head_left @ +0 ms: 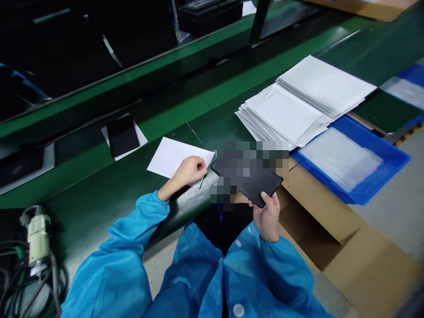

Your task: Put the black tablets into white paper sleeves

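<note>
My left hand is closed in a pinch at the near right corner of a white sheet, which lies on the green work surface. Part of that corner sticks out below the fingers. My right hand grips a flat, dark black panel by its near edge, thumb on top, above my lap. A pixelated patch covers the panel's far part, so its full shape is hidden. Farther left, a similar black panel rests on another white sheet.
White envelope-like sheets are piled at the right. Beside them sits a blue tray holding translucent white sheets. An open cardboard box is low at my right. A corded tool and cables lie at the left. The green belt runs across.
</note>
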Motion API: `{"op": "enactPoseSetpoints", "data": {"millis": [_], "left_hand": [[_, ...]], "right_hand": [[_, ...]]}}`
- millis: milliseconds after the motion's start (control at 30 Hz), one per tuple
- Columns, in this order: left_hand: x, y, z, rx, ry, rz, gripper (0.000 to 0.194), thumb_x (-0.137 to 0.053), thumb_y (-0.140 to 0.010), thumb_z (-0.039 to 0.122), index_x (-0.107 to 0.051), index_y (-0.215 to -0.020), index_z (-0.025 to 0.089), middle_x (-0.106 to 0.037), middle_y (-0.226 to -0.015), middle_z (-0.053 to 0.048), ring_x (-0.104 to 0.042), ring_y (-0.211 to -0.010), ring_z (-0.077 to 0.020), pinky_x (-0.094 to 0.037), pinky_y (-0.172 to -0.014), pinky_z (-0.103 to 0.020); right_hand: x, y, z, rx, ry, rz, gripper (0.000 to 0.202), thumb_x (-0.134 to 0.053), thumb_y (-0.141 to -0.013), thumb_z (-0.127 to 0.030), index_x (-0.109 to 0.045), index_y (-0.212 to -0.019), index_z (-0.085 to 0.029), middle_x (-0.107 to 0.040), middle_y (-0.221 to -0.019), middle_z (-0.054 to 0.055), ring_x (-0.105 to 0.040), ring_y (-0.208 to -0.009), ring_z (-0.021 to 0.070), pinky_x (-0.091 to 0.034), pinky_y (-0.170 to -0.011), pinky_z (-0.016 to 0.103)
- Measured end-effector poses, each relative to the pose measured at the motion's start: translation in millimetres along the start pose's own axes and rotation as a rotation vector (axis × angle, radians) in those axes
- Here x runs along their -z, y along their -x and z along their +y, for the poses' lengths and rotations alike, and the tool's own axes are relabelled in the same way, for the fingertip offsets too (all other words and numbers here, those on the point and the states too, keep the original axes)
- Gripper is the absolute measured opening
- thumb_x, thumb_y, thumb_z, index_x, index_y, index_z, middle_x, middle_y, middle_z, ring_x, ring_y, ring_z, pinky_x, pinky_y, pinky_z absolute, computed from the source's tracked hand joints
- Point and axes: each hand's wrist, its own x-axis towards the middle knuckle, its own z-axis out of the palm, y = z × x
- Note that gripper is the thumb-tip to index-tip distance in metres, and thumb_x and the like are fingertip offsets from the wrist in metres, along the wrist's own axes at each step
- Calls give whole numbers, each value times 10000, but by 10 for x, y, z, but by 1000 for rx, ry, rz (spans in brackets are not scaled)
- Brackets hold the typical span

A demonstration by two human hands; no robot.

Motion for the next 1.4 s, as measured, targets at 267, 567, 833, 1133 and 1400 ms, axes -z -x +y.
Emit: {"op": "enactPoseSetpoints", "data": {"millis": [267,567,833,1133,1400], "left_hand": [[8,-8,-17,31,57,-40,117,-586,-766,164,-651,-670,185,-708,-707,-25,-630,-673,-171,-467,-683,-284],[-96,13,64,0,-164,3,71,-646,-854,277,-653,-845,207,-697,-770,-62,-677,-802,-261,-508,-728,-349],[-56,24,111,22,-230,-63,87,-603,-861,215,-665,-918,190,-714,-829,-82,-687,-840,-273,-518,-752,-363],[-59,39,184,52,-320,-79,90,-594,-876,183,-683,-887,188,-733,-866,-96,-699,-889,-275,-528,-794,-353],[-86,6,142,42,-263,-43,84,-600,-816,123,-626,-785,197,-700,-787,-74,-681,-823,-254,-501,-762,-332]], "right_hand": [[-31,57,27,-9,-2,-18,425,-843,-742,-389,-645,-1095,-261,-723,-834,-39,-617,-507,129,-569,-534,301],[-43,59,45,-7,-12,-4,386,-836,-736,-388,-616,-1025,-259,-715,-835,-39,-642,-526,138,-584,-545,308],[-1,32,71,13,-18,-19,389,-840,-745,-386,-611,-1031,-256,-707,-771,-50,-618,-488,133,-584,-533,302],[-21,42,112,-3,-22,-20,476,-830,-753,-387,-645,-1169,-245,-748,-864,-18,-643,-527,146,-589,-550,312],[23,72,160,25,18,-34,473,-804,-786,-391,-641,-1201,-235,-753,-867,3,-700,-604,188,-577,-537,315]]}}
